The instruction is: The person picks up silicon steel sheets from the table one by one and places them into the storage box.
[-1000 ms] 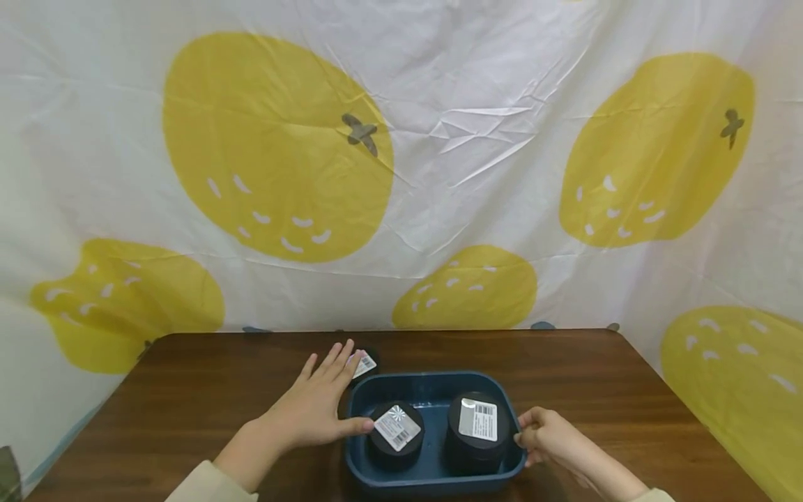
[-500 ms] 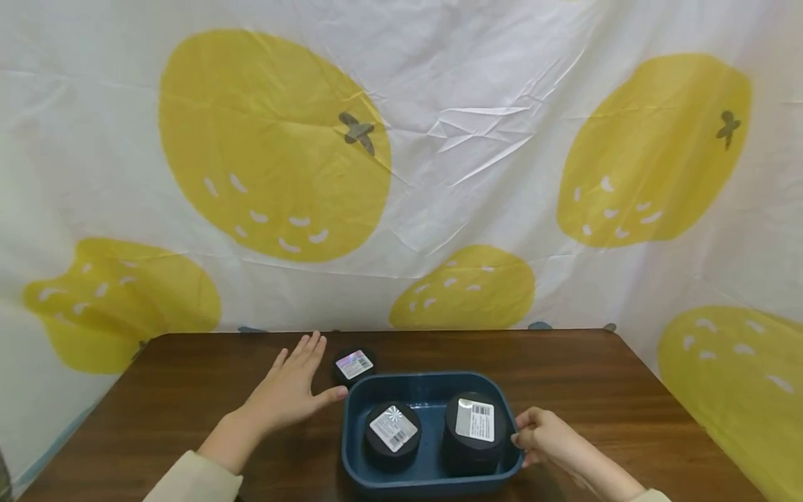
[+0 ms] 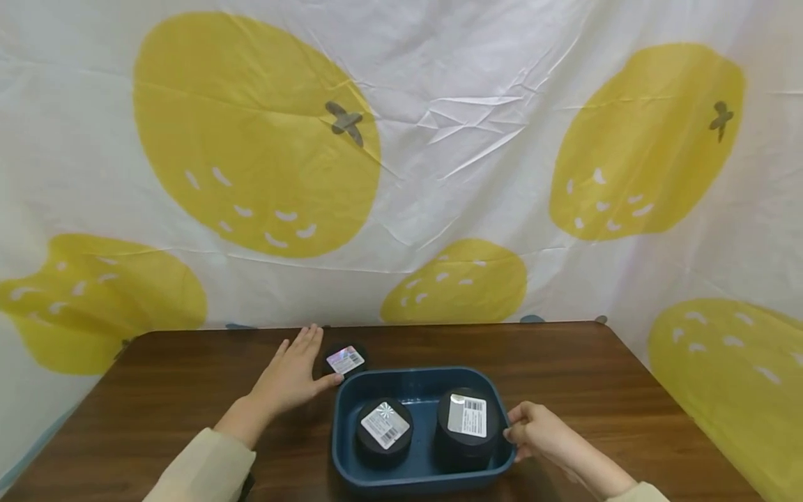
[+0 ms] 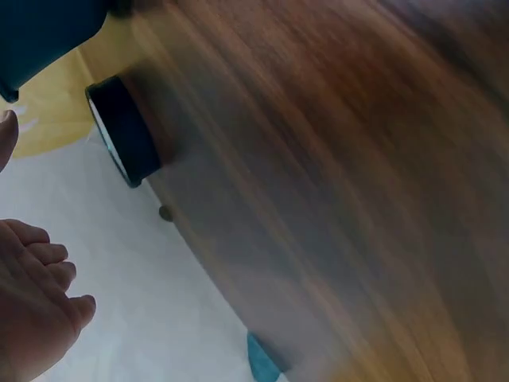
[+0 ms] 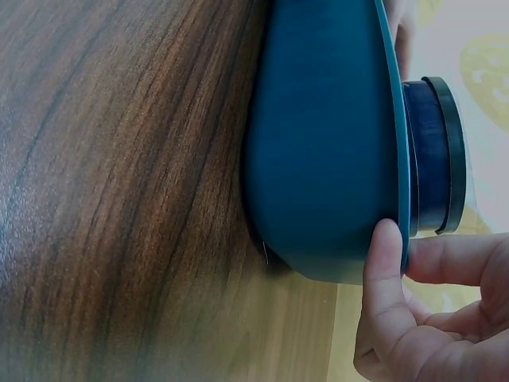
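A dark blue rectangular tub stands on the table with two round black lidded containers inside. The left one is shorter; the right one is taller, and both carry white labels on top. My right hand pinches the tub's right rim between thumb and fingers, as the right wrist view also shows. Behind the tub's far left corner sits a third black round container. My left hand is beside it on the left, fingers extended, thumb near its front edge; whether they touch I cannot tell.
The dark wooden table reaches back to a white cloth printed with large yellow fruits. That cloth hangs along the back and the sides.
My left hand has drawn left from over the third container, uncovering it, and now lies at its left side. My right hand keeps its pinch on the tub. The head view has shifted slightly.
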Demonstrator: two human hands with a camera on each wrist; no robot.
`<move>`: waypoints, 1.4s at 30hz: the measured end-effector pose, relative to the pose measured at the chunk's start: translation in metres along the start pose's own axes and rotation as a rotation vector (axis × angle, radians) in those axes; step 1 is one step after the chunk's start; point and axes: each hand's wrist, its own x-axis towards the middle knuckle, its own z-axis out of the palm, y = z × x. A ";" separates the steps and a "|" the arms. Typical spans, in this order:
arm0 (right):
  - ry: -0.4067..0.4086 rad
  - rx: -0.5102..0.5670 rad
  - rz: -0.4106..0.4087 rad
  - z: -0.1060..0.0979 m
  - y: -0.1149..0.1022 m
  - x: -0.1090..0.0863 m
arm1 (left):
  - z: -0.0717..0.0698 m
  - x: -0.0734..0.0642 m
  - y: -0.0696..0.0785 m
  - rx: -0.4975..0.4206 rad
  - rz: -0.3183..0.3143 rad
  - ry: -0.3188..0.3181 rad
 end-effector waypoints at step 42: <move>0.020 -0.036 -0.009 0.000 0.002 0.000 | 0.051 0.036 0.005 -0.046 -0.082 -0.059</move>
